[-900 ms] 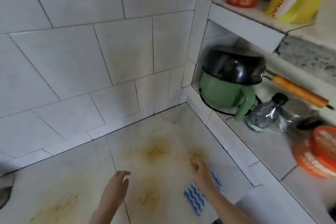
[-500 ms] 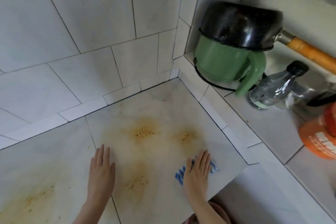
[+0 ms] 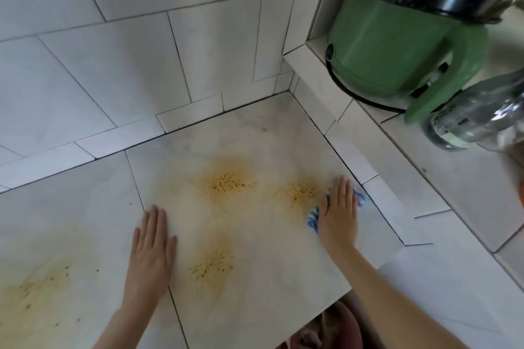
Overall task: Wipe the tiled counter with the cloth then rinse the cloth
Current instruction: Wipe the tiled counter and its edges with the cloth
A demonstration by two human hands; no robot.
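While the right hand (image 3: 338, 212) presses flat, fingers spread, on a blue-and-white cloth (image 3: 313, 219), orange stains (image 3: 224, 183) mark the pale tiled counter (image 3: 255, 258) just left of it. Further left, the left hand (image 3: 151, 249) lies open on bare tile; a green jug (image 3: 397, 48) stands beyond on a ledge.

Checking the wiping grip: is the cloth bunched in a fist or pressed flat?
Pressed flat. The right hand lies open, fingers straight, over the cloth; blue-striped edges show on both sides.
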